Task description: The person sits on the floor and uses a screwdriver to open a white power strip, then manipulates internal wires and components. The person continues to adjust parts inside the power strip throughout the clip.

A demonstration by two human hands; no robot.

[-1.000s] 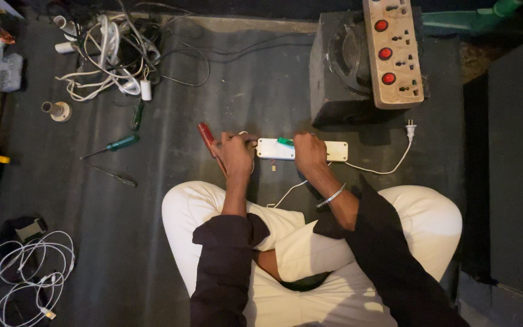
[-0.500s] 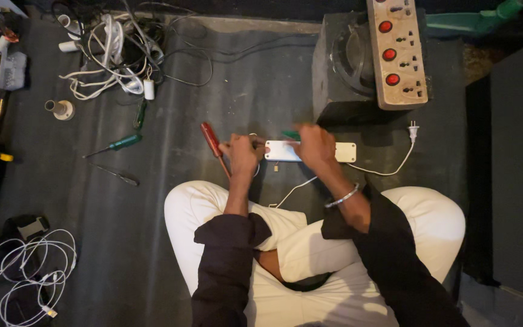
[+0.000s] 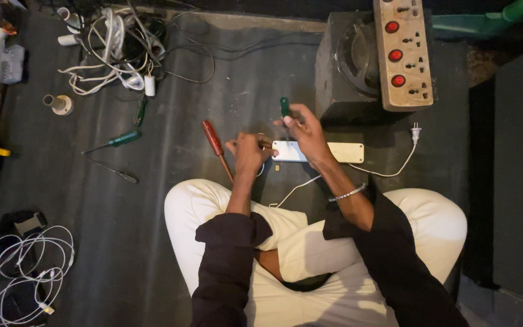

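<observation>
Centrally, one white rectangular plastic power strip (image 3: pixel 328 152) lies on the dark floor; the right hand (image 3: pixel 307 134) grips one green-handled screwdriver (image 3: pixel 285 109) above it, the left hand (image 3: pixel 250 154) pinches its end. One red-handled screwdriver (image 3: pixel 215 140) lies beside.

One head-worn view — straight down, fairly near, over lap and dark floor (image 3: pixel 152 200).

white power strip (image 3: pixel 334 152): left end buried under right hand (image 3: pixel 305 134) | green screwdriver (image 3: pixel 285 110): tip hidden, can't see where it lands | left hand (image 3: pixel 249 152): fingertips tucked away | cable pile (image 3: pixel 22 278): chopped by the edge
</observation>
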